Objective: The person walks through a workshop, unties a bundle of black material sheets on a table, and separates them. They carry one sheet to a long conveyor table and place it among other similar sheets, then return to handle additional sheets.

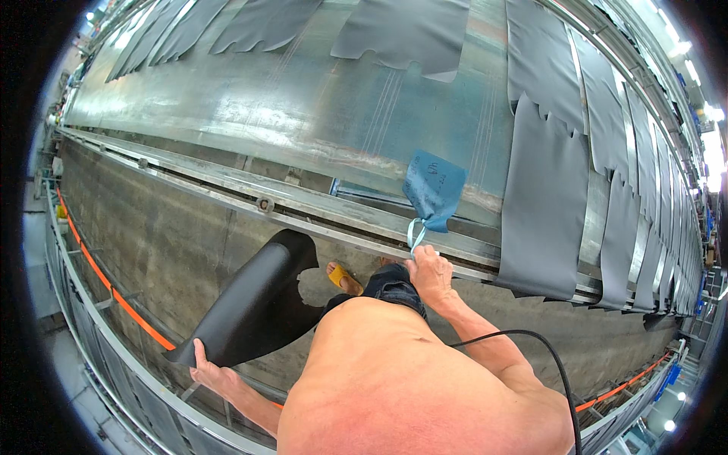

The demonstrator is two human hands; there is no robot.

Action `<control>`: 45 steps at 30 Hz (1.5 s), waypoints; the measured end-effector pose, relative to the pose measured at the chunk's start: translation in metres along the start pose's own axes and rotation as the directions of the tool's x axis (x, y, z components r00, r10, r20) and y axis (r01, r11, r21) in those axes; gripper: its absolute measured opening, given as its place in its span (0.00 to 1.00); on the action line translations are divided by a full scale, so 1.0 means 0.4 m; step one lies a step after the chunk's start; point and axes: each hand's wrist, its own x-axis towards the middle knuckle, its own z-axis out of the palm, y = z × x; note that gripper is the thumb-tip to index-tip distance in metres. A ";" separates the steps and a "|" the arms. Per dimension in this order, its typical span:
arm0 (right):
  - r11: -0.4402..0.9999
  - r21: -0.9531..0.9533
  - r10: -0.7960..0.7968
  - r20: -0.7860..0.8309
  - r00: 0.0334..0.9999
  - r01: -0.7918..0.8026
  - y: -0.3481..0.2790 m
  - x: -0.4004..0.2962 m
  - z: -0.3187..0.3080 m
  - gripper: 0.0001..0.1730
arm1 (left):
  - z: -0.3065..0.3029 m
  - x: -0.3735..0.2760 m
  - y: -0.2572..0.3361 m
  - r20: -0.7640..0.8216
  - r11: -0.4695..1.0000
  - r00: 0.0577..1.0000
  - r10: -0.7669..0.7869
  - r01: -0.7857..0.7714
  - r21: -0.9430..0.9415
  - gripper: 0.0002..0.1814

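Note:
My left hand [210, 367] grips one end of a dark leather-like sheet [250, 301], thumb on top. The sheet hangs down and curls beside my legs, with a ragged notched edge near my foot. Over the metal rail [341, 224], my right hand [430, 274] is closed around a light-blue tie cord [417, 233]. A blue tag [435, 185] bearing handwriting is knotted to that cord, and it rests against the edge of a long metal table [284, 119].
Grey sheets [546, 199] lie in rows on the table, some draped over the rail at right. More sheets [404, 34] cover its far side. Behind me runs a metal railing [131, 384] with an orange strip [114, 290]. A black cable [546, 341] loops by my right arm.

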 end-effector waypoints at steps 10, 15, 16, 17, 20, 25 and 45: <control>0.618 0.683 0.292 0.260 0.920 -0.390 0.054 0.074 -0.110 0.05 | -0.009 0.019 -0.010 -0.018 0.999 0.999 -0.042 0.042 0.023 0.19; 0.031 0.997 0.400 0.047 0.915 -0.065 0.038 0.235 -0.140 0.07 | -0.007 0.001 -0.011 0.012 1.000 1.000 -0.002 0.002 0.011 0.19; 0.063 0.998 0.423 -0.019 0.906 -0.009 0.027 0.258 -0.127 0.07 | -0.009 -0.012 -0.012 0.027 1.000 1.000 0.005 -0.005 0.012 0.19; 0.092 0.993 0.437 -0.112 0.892 0.079 0.018 0.269 -0.112 0.07 | -0.010 -0.022 -0.012 0.000 1.000 1.000 -0.003 0.003 0.023 0.19; 0.706 0.699 0.047 -0.210 0.977 0.117 0.022 0.237 -0.066 0.09 | -0.013 -0.027 -0.009 0.006 1.000 1.000 -0.004 0.004 0.027 0.20; 0.977 0.058 -0.206 0.004 0.979 0.205 0.104 0.150 -0.001 0.23 | -0.019 -0.012 -0.006 -0.024 0.997 0.997 -0.077 0.077 0.010 0.23; 0.779 0.159 -0.592 -0.131 0.795 0.606 0.065 0.054 -0.042 0.20 | -0.004 -0.009 -0.009 0.020 1.000 1.000 0.012 -0.012 0.012 0.19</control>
